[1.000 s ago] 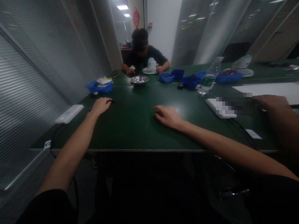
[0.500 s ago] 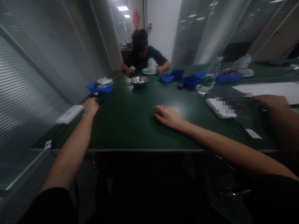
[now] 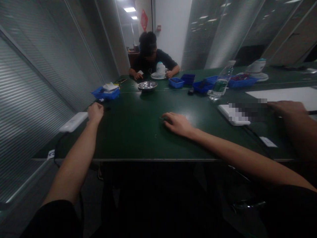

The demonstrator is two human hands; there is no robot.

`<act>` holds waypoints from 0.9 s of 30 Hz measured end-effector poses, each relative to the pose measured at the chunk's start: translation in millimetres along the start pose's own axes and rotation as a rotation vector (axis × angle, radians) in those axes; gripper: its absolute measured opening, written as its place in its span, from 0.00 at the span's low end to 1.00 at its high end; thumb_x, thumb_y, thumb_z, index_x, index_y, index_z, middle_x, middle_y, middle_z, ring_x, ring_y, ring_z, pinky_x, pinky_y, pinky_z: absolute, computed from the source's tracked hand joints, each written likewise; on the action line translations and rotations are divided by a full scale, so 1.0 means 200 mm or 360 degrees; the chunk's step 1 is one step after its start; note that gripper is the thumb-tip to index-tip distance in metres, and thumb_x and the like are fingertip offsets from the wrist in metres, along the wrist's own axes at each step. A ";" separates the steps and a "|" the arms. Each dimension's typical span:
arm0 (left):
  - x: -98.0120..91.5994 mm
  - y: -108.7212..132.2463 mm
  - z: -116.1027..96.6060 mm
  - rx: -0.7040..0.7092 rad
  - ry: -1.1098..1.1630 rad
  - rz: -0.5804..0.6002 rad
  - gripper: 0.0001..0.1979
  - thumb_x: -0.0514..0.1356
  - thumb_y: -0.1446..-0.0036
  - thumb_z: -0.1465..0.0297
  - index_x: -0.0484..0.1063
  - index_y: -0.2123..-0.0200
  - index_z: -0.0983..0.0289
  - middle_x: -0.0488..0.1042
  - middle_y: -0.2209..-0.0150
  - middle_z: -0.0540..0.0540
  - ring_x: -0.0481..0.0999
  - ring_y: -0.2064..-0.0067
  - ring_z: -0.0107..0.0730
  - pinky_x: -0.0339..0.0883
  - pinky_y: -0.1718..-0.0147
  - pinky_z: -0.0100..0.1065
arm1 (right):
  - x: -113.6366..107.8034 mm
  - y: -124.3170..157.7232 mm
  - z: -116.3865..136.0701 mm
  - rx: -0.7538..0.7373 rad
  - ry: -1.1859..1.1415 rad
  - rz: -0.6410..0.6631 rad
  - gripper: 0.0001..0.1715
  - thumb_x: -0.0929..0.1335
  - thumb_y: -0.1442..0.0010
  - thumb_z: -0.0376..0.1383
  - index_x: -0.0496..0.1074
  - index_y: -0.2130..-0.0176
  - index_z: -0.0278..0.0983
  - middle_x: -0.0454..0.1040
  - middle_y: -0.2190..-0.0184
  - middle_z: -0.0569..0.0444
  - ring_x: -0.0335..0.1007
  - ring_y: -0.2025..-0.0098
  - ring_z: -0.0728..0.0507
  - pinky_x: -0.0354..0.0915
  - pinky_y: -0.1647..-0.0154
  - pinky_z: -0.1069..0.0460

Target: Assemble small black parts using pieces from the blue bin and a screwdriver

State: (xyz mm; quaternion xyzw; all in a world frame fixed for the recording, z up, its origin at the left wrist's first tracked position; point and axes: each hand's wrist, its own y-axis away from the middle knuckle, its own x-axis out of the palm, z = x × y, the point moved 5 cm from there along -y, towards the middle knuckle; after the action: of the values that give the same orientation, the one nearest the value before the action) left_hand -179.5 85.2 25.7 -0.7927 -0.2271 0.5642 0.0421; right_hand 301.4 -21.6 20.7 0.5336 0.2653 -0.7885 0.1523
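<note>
- Head view: the left hand [image 3: 95, 111], fingers curled inward, is at the left side of the green table [image 3: 133, 135], just beside a white corded box [image 3: 74, 121]; whether it pinches anything cannot be told.
- A small dark patch [image 3: 107, 108] is just right of that hand; a blue basket [image 3: 106, 95] with papers [image 3: 110, 86] sits beyond it.
- The right hand [image 3: 177, 123] rests palm-down mid-table, fingers loosely bent; a tiny sliver [image 3: 162, 118] shows at its fingertips, grip unclear.
- Farther back, a metal bowl [image 3: 148, 86] holds small pale pieces, near a seated co-worker [image 3: 148, 49].
</note>
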 end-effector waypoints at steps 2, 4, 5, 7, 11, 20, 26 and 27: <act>0.00 -0.02 0.00 -0.0061 0.0049 -0.0076 0.05 0.63 0.32 0.74 0.78 0.56 0.70 0.75 0.68 0.51 0.71 0.58 0.35 0.63 0.49 0.34 | 0.00 0.00 0.01 -0.0003 -0.0005 0.0008 0.22 0.65 0.27 0.42 0.71 0.37 0.39 0.79 0.46 0.46 0.77 0.56 0.40 0.70 0.58 0.46; 0.01 -0.04 0.01 -0.0111 0.0094 -0.0106 0.07 0.67 0.34 0.72 0.79 0.55 0.70 0.78 0.64 0.51 0.73 0.58 0.33 0.65 0.49 0.33 | -0.01 0.00 0.01 0.0007 -0.0009 0.0009 0.22 0.66 0.27 0.42 0.71 0.37 0.39 0.79 0.46 0.45 0.77 0.56 0.40 0.70 0.58 0.46; 0.02 -0.04 0.01 -0.0118 0.0116 -0.0103 0.08 0.68 0.35 0.72 0.80 0.54 0.70 0.79 0.63 0.51 0.73 0.57 0.32 0.65 0.49 0.32 | -0.01 0.00 0.01 0.0014 -0.0005 0.0008 0.22 0.66 0.27 0.42 0.71 0.38 0.39 0.78 0.46 0.45 0.77 0.56 0.39 0.70 0.58 0.46; 0.04 -0.06 0.01 -0.0116 0.0157 -0.0089 0.12 0.69 0.36 0.73 0.80 0.51 0.70 0.81 0.59 0.53 0.76 0.56 0.31 0.66 0.48 0.31 | 0.00 0.00 0.01 0.0023 0.0012 0.0005 0.22 0.66 0.27 0.41 0.71 0.38 0.39 0.78 0.46 0.44 0.77 0.56 0.39 0.70 0.58 0.46; 0.07 -0.05 0.01 -0.0106 0.0193 -0.0061 0.13 0.67 0.37 0.74 0.82 0.50 0.68 0.84 0.56 0.57 0.80 0.54 0.35 0.69 0.47 0.32 | 0.00 0.00 0.00 0.0017 0.0013 0.0004 0.22 0.66 0.27 0.42 0.71 0.38 0.40 0.79 0.46 0.45 0.78 0.55 0.39 0.70 0.57 0.46; 0.10 -0.03 -0.01 -0.0185 0.0196 -0.0022 0.11 0.68 0.40 0.69 0.85 0.54 0.64 0.84 0.57 0.59 0.82 0.54 0.43 0.73 0.48 0.39 | 0.00 0.00 0.01 0.0013 0.0006 0.0009 0.22 0.66 0.27 0.42 0.71 0.38 0.39 0.79 0.45 0.45 0.77 0.53 0.38 0.71 0.56 0.46; 0.09 -0.03 0.02 -0.0253 0.0225 -0.0090 0.15 0.67 0.39 0.69 0.83 0.49 0.65 0.84 0.54 0.59 0.81 0.53 0.42 0.72 0.47 0.38 | -0.01 0.00 0.00 0.0026 0.0005 0.0018 0.22 0.66 0.27 0.42 0.71 0.38 0.40 0.79 0.47 0.45 0.77 0.56 0.39 0.70 0.58 0.46; 0.09 -0.03 0.03 -0.0269 0.0240 -0.0092 0.15 0.67 0.39 0.69 0.83 0.50 0.65 0.84 0.55 0.59 0.81 0.53 0.41 0.72 0.47 0.38 | -0.01 0.00 0.00 0.0026 -0.0002 0.0019 0.22 0.66 0.27 0.42 0.72 0.38 0.40 0.79 0.46 0.45 0.77 0.56 0.39 0.70 0.58 0.46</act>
State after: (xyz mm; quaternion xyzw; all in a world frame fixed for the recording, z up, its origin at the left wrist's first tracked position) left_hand -181.6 97.4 9.9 -0.8267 -0.2928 0.4805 0.0084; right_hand 301.4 -22.2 22.3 0.5359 0.2557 -0.7900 0.1528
